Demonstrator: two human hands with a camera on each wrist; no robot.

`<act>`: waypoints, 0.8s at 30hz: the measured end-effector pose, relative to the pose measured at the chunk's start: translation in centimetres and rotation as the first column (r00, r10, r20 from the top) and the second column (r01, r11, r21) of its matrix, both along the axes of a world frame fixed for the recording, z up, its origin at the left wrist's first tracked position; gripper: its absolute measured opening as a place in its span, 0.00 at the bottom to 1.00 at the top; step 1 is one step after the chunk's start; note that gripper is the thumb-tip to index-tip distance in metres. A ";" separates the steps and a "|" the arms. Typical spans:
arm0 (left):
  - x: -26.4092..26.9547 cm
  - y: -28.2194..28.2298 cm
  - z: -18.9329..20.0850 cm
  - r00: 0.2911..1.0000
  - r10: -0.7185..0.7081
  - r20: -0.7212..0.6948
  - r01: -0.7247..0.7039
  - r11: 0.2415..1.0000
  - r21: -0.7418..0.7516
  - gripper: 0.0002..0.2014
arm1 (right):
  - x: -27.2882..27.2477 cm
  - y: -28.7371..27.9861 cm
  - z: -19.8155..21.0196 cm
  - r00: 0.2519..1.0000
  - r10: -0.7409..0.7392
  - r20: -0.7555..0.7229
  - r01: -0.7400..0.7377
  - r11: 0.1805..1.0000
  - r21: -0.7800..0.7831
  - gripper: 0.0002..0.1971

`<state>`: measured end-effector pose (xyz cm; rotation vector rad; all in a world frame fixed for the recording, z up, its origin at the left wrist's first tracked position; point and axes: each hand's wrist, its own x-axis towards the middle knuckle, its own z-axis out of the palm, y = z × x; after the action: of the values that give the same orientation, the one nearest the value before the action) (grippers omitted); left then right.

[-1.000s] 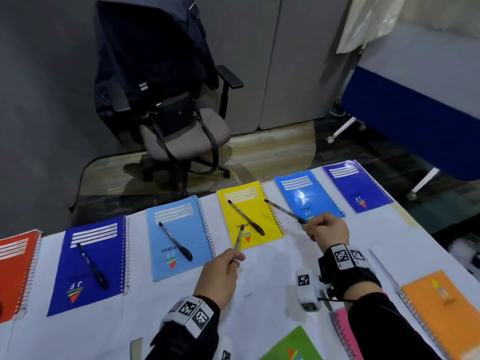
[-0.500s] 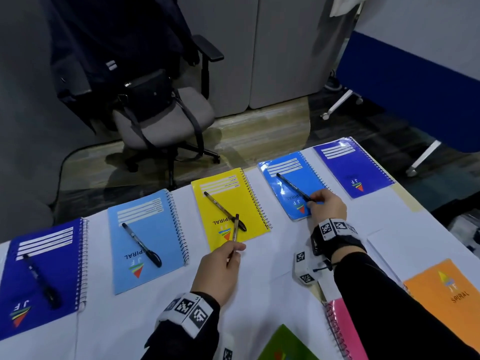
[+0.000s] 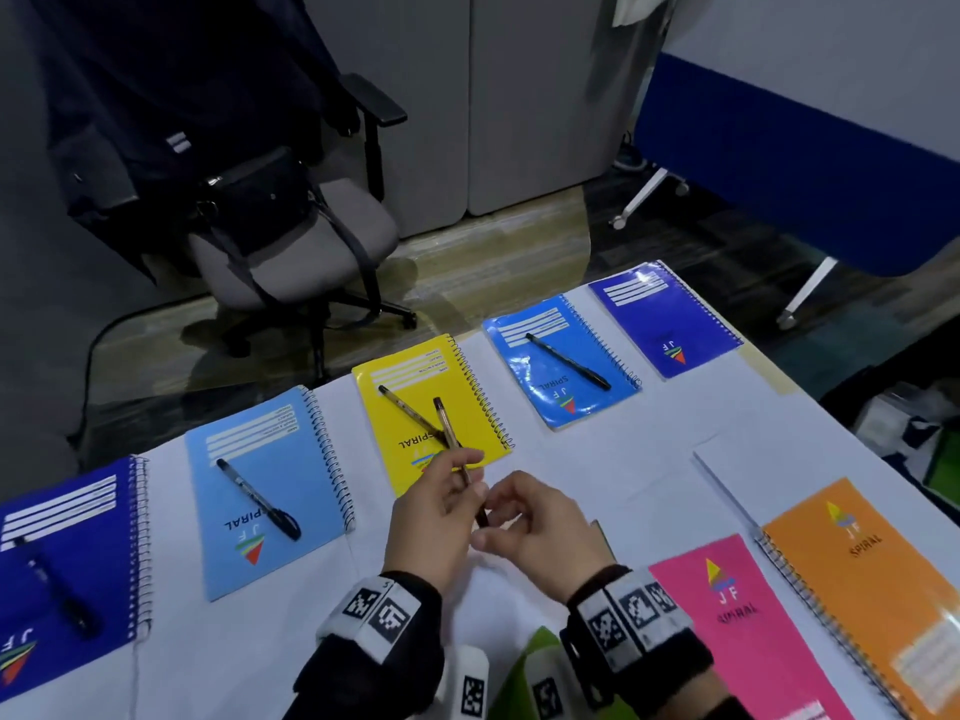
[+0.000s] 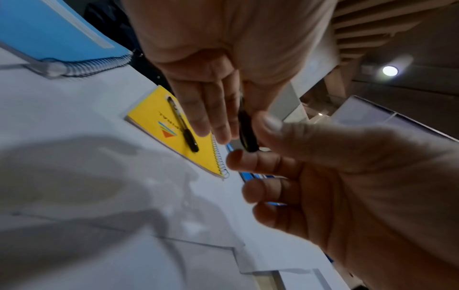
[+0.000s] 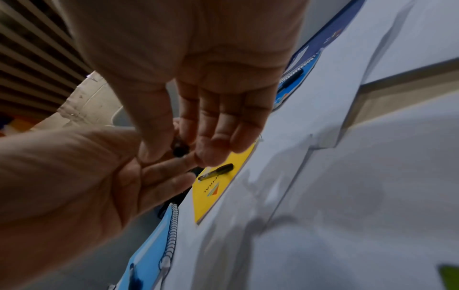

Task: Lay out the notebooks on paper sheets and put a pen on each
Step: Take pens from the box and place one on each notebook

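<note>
A row of spiral notebooks lies on white paper sheets (image 3: pixel 597 459). The dark blue notebook (image 3: pixel 62 563), light blue notebook (image 3: pixel 265 491), yellow notebook (image 3: pixel 426 387) and blue notebook (image 3: pixel 558 366) each carry a pen. The far dark blue notebook (image 3: pixel 665 319) carries none. My left hand (image 3: pixel 436 517) grips a pen (image 3: pixel 448 433) just in front of the yellow notebook, its tip pointing away from me. My right hand (image 3: pixel 530 527) meets it there, with thumb and forefinger pinching the black cap end (image 4: pixel 247 135) of the pen (image 5: pixel 178 150).
An orange notebook (image 3: pixel 872 589), a pink notebook (image 3: pixel 743 631) and a green notebook (image 3: pixel 535 662) lie near me on the right. Beyond the table's far edge stand an office chair (image 3: pixel 291 241) with a bag and a blue partition (image 3: pixel 779 163).
My right hand laid its pen on the blue notebook, let go and drew back to the left hand, where it now takes the pen's cap end. The left hand has barely moved.
</note>
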<state>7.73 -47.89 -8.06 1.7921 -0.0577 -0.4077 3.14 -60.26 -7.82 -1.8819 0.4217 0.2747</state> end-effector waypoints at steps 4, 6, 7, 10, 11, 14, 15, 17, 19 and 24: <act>-0.3 -1.3 0.4 0.997 -0.066 0.048 0.065 0.998 0.015 0.16 | 0.2 -1.3 -0.7 0.995 -0.103 0.013 0.103 0.995 0.013 0.11; -0.3 -1.6 0.6 0.992 -0.101 0.074 0.098 0.994 0.052 0.19 | 0.6 -2.5 -0.7 0.992 -0.127 0.025 0.127 0.992 -0.004 0.10; -0.3 -1.6 0.6 0.990 -0.119 0.078 0.113 0.991 0.077 0.21 | 0.8 -3.4 -0.6 0.986 -0.162 0.042 0.163 0.987 -0.009 0.11; -0.2 -1.1 -0.1 0.983 -0.172 0.070 0.157 0.971 0.180 0.23 | 1.3 -7.0 0.2 0.953 -0.288 0.096 0.292 0.956 -0.032 0.14; -0.3 -0.6 -0.6 0.976 -0.203 0.073 0.179 0.952 0.249 0.23 | 1.5 -8.3 0.4 0.942 -0.315 0.119 0.323 0.945 -0.054 0.14; -0.6 1.4 -2.8 0.950 -0.310 0.044 0.247 0.829 0.501 0.21 | 2.2 -12.5 0.3 0.865 -0.454 0.212 0.481 0.871 -0.097 0.12; -0.8 1.9 -3.4 0.941 -0.339 -0.007 0.282 0.773 0.569 0.22 | 2.7 -14.1 0.1 0.818 -0.524 0.237 0.554 0.829 -0.082 0.11; -1.1 2.5 -4.1 0.923 -0.376 -0.082 0.326 0.651 0.685 0.25 | 3.9 -17.2 -0.6 0.700 -0.669 0.249 0.697 0.717 -0.033 0.11; -1.0 2.0 -3.9 0.931 -0.361 -0.045 0.268 0.598 0.756 0.27 | 5.3 -20.0 -1.6 0.599 -0.770 0.220 0.789 0.614 -0.002 0.13; 0.4 -0.7 -3.7 0.948 -0.318 0.029 0.169 0.577 0.799 0.31 | 8.9 -23.7 -3.9 0.526 -0.832 0.179 0.843 0.538 0.020 0.11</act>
<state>8.18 -48.63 -11.77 2.7364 -0.2917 -0.5241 12.00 -84.00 -11.72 -1.5267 1.1835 -0.5734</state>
